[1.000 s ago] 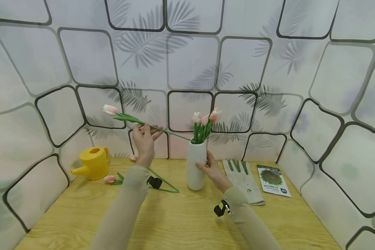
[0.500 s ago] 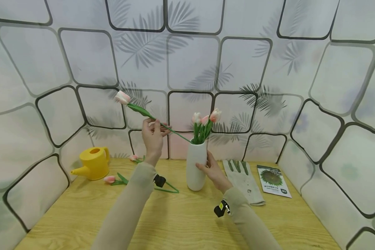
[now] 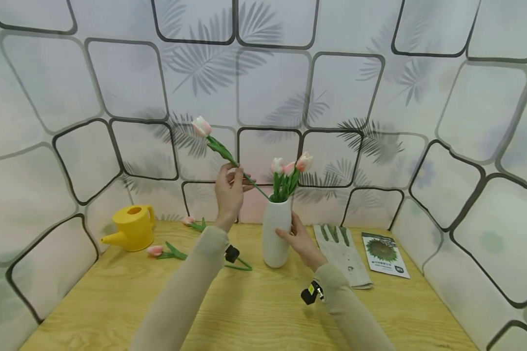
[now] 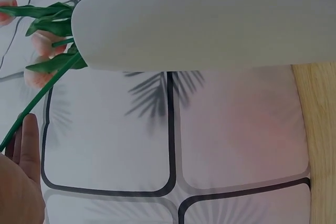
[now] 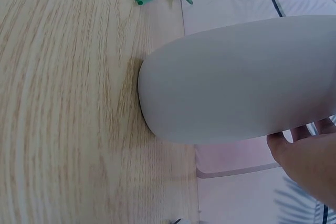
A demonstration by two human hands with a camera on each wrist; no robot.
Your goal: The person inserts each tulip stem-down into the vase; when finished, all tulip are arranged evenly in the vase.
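Observation:
A pink-and-white tulip [image 3: 219,147] slants up to the left from the mouth of a white vase [image 3: 276,234]. My left hand [image 3: 230,192] pinches its green stem between thumb and fingers, partway down. The stem's lower end passes inside the vase rim in the left wrist view, where the stem [image 4: 42,96] crosses beside green leaves. Several other tulips [image 3: 285,175] stand upright in the vase. My right hand [image 3: 302,241] grips the vase's right side, thumb in front and fingers behind. The vase base [image 5: 149,95] stands on the wooden table.
Two tulips lie on the table at the left, one tulip [image 3: 155,251] nearer and another tulip [image 3: 189,221] behind. A yellow watering can [image 3: 133,228] stands far left. Right of the vase lie a work glove [image 3: 342,256] and a sunflower seed packet [image 3: 384,254]. Patterned walls enclose the table [image 3: 263,312].
My left hand has moved right and slightly up toward the vase, swinging the tulip steeper, its bloom higher and further right. My right hand and the vase stay in place.

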